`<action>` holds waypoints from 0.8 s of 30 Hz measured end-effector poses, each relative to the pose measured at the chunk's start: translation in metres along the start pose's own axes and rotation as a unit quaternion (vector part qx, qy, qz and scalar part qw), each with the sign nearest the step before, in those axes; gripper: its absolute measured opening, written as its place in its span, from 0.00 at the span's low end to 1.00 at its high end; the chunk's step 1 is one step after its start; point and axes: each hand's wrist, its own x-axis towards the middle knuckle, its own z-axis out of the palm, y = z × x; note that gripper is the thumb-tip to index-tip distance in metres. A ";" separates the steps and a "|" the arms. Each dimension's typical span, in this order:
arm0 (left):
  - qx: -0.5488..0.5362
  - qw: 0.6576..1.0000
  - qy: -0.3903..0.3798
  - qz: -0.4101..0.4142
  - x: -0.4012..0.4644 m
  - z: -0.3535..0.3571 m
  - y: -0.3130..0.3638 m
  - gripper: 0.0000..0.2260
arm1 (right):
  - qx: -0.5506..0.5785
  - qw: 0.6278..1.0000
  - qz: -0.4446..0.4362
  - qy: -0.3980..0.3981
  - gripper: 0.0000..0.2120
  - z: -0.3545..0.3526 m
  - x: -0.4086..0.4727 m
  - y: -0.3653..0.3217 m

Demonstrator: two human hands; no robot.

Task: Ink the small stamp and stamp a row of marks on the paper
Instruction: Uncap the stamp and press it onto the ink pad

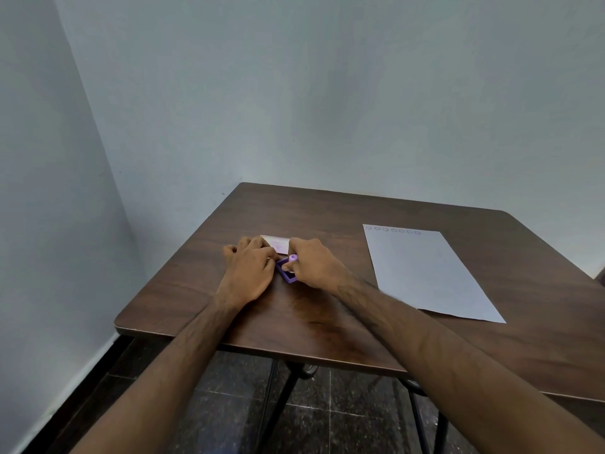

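Small stamp (292, 258): light, rigid plastic, likely slick; best pinched at the barrel, near the top. My right hand (311, 265) has its fingers closed on it, its face down in the purple ink pad (288, 276). My left hand (250, 270) rests curled at the pad's left edge, apparently steadying it; whether it grips I cannot tell. Paper (425, 273) lies well apart to the right on the worktop (311, 322), a row of marks (393, 230) along its far edge.
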 end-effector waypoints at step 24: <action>-0.012 0.959 -0.094 0.265 0.008 0.012 0.143 0.14 | 0.515 0.818 0.171 0.190 0.15 -0.065 -0.104 0.157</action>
